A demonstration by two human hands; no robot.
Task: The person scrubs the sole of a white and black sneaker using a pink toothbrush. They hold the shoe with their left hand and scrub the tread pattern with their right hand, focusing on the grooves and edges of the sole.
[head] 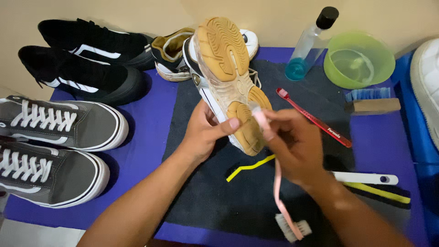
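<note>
Gripping the heel of an upturned white sneaker [226,77] with a tan sole, the left hand [203,132] steadies it above the dark mat [196,183]. The right hand [292,146] is closed around a pink brush [279,183], its tip touching the sole; a red toothbrush [315,120] lies just beside.

Hands [256,137] on upturned sneaker [228,77]

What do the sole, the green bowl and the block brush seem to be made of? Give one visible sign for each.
Sole: probably gum rubber, matt tan, with moulded tread ridges.
Green bowl: likely plastic, translucent and glossy; light passes through its wall.
Block brush: back looks like bare wood, pale brown; its blue bristles seem synthetic.
</note>
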